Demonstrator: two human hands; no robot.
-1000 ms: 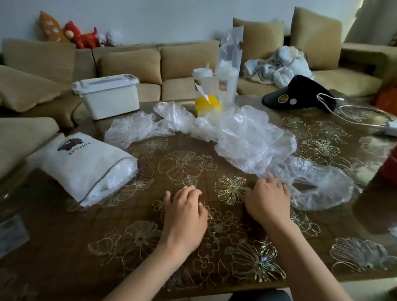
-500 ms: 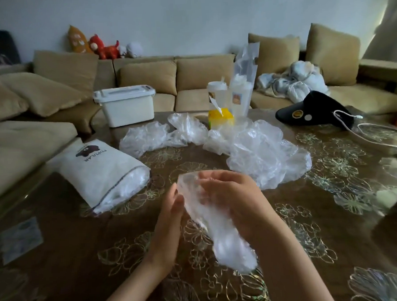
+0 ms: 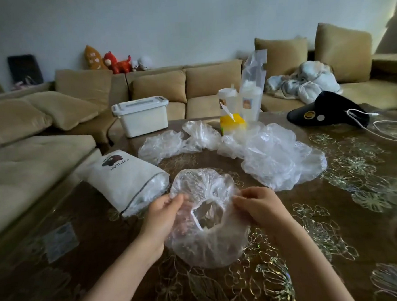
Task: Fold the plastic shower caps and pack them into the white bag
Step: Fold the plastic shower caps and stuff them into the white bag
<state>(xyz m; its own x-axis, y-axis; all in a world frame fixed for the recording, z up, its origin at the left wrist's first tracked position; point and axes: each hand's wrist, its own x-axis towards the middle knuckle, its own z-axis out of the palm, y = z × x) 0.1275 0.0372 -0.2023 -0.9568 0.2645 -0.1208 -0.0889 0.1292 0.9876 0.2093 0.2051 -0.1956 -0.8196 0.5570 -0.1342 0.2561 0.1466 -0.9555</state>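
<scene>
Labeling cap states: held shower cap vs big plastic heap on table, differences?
The held shower cap is gripped at its rim by left hand and right hand; the big plastic heap lies untouched on the table. Held cap is spread, opening showing; heap is crumpled, no opening visible. Both are clear crinkled plastic.

Floral table (image 3: 334,214): white bag (image 3: 125,179), loose shower caps (image 3: 276,157), yellow box (image 3: 232,125), black visor (image 3: 324,111), cable (image 3: 389,127).

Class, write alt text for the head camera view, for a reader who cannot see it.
A left hand and right hand pinch the rim of a clear plastic shower cap above a brown flower-patterned table. A white bag lies on its side to the left; more crumpled caps are heaped behind, before a tan sofa.
</scene>
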